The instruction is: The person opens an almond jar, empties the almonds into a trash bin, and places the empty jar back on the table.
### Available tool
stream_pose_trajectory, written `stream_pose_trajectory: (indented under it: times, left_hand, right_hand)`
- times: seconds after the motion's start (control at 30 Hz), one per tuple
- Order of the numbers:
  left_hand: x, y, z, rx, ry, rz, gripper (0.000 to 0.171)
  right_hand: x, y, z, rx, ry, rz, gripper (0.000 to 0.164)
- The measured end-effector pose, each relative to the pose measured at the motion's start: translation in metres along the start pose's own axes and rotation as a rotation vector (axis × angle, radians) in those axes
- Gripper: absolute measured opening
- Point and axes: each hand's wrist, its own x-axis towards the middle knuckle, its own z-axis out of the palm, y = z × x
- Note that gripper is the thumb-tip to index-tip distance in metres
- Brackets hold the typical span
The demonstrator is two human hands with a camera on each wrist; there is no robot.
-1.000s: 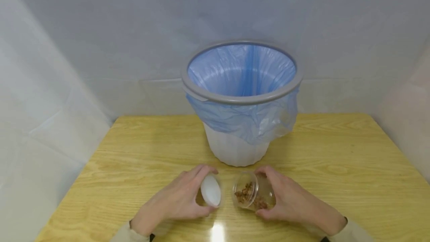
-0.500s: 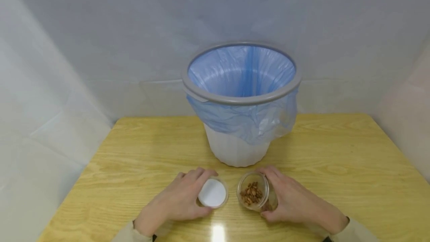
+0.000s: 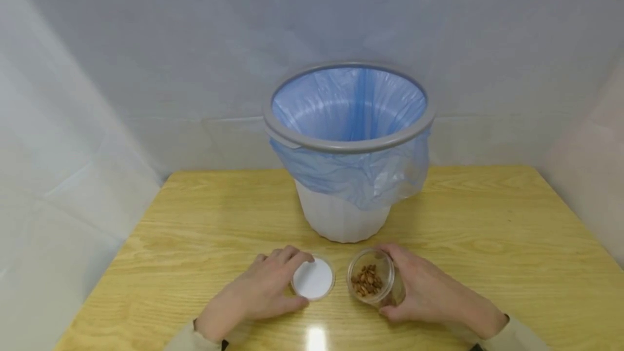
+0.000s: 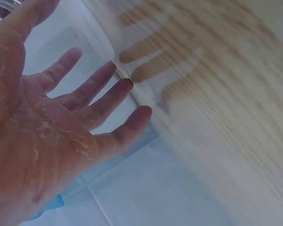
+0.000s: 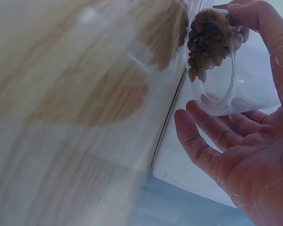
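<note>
A round white lid (image 3: 313,279) with a clear rim lies flat on the table, its white face upward. My left hand (image 3: 255,288) is just left of it, index fingertip and thumb right at its rim. In the left wrist view the fingers of that hand (image 4: 61,122) are spread loosely, with nothing gripped in the palm. My right hand (image 3: 426,291) holds a clear plastic jar (image 3: 397,286) from its right side, thumb and fingers around the wall. The jar's mouth is uncovered and faces up. Brown nuts (image 5: 210,40), possibly almonds, fill its lower part.
Behind the hands stands a white bin (image 3: 343,218) with a grey rim (image 3: 348,145) and a blue bag (image 3: 341,172) folded over it. The wooden table (image 3: 219,205) ends at a pale sheet (image 3: 205,69) hung behind and at both sides.
The lid, tilted in my left hand, has come down flat onto the table, and the left fingers have loosened around it. My right hand has turned the jar from lying tilted to mouth up.
</note>
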Motion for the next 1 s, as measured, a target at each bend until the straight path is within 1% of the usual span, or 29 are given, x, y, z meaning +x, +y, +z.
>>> stream_pose_trajectory:
  times: [0.07,0.23,0.33,0.4,0.47,0.6,0.7,0.83,0.93,1.0]
  left_hand:
    - [-0.002,-0.001,-0.002,-0.009,0.013,0.006,0.063]
    - [-0.006,-0.003,-0.009,-0.01,0.076,0.025,0.055]
    - [-0.008,-0.005,-0.013,-0.004,0.136,0.032,0.05]
    - [-0.009,-0.007,-0.016,-0.002,0.194,0.053,0.047]
    - [-0.009,-0.007,-0.018,-0.008,0.275,0.087,0.044]
    - [-0.007,-0.006,-0.026,-0.04,0.476,0.175,0.041]
    - [-0.005,-0.004,-0.035,-0.07,0.63,0.247,0.04]
    - [0.001,-0.003,-0.049,-0.073,0.826,0.373,0.034]
    - [0.005,-0.001,-0.06,-0.039,0.938,0.441,0.033]
    - [0.006,0.0,-0.067,-0.019,0.981,0.458,0.035]
  right_hand:
    - [-0.001,0.001,0.0,0.0,-0.001,0.001,0.097]
    - [-0.003,0.003,-0.002,0.024,-0.008,0.012,0.095]
    - [-0.007,0.004,-0.005,0.047,-0.015,0.032,0.095]
    - [-0.01,0.006,-0.007,0.065,-0.011,0.055,0.095]
    - [-0.013,0.007,-0.009,0.084,0.002,0.08,0.096]
    - [-0.019,0.01,-0.016,0.13,0.03,0.126,0.097]
    - [-0.023,0.013,-0.025,0.143,0.058,0.141,0.097]
    - [-0.029,0.017,-0.041,0.131,0.123,0.128,0.101]
    - [-0.033,0.02,-0.052,0.125,0.164,0.123,0.104]
    - [-0.033,0.022,-0.059,0.121,0.191,0.12,0.106]
